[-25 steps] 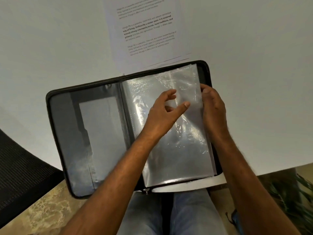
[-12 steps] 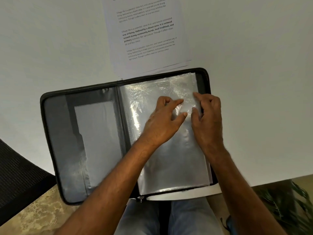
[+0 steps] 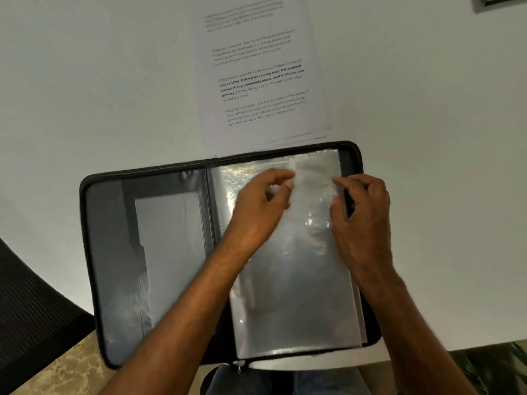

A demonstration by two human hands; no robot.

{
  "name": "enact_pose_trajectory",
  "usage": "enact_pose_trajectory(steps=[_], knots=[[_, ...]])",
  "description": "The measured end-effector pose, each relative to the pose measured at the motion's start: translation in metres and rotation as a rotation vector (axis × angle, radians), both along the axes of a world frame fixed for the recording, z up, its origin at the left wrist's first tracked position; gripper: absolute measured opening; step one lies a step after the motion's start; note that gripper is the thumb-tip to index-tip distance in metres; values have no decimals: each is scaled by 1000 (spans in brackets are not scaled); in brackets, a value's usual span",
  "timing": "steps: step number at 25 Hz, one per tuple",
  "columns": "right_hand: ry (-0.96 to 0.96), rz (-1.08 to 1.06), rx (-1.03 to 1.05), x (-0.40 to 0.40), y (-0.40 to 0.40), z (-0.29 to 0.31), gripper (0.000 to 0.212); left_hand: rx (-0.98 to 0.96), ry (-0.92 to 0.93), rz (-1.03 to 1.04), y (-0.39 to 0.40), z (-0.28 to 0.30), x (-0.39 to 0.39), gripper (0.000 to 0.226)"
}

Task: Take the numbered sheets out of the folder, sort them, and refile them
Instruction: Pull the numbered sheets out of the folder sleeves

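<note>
A black zip folder [image 3: 114,252] lies open on the white table, its near edge hanging over my lap. Its right half holds clear plastic sleeves [image 3: 293,295]; the top sleeve looks empty and crinkled. My left hand [image 3: 262,206] lies on the upper part of that sleeve with fingers curled, fingertips pinching the plastic. My right hand [image 3: 359,212] is at the sleeve's upper right edge, fingertips pinching the plastic too. A stack of printed sheets [image 3: 256,75] lies on the table just beyond the folder.
The folder's left half shows a grey inner pocket [image 3: 171,252]. A black mesh chair [image 3: 31,315] is at the lower left. A green plant [image 3: 496,366] shows at the lower right. A dark object's corner [image 3: 499,2] sits at the table's top right.
My right hand slid from the folder's right rim onto the sleeve's upper edge. My left hand moved up the sleeve, fingers curling onto the plastic. The view shifted back, showing more of the printed sheets.
</note>
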State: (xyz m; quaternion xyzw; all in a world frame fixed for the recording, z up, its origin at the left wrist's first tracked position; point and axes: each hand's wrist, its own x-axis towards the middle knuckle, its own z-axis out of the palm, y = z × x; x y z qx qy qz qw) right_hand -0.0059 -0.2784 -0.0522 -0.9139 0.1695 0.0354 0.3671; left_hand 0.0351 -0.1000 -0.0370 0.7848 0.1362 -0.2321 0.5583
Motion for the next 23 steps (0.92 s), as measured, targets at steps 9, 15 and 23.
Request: enact_pose_trajectory(steps=[9, 15, 23], knots=[[-16, 36, 117, 103, 27, 15, 58, 210, -96, 403, 78, -10, 121, 48], [179, 238, -63, 137, 55, -10, 95, 196, 20, 282, 79, -21, 149, 75], [142, 217, -208, 138, 59, -18, 93, -24, 146, 371, 72, -9, 163, 52]])
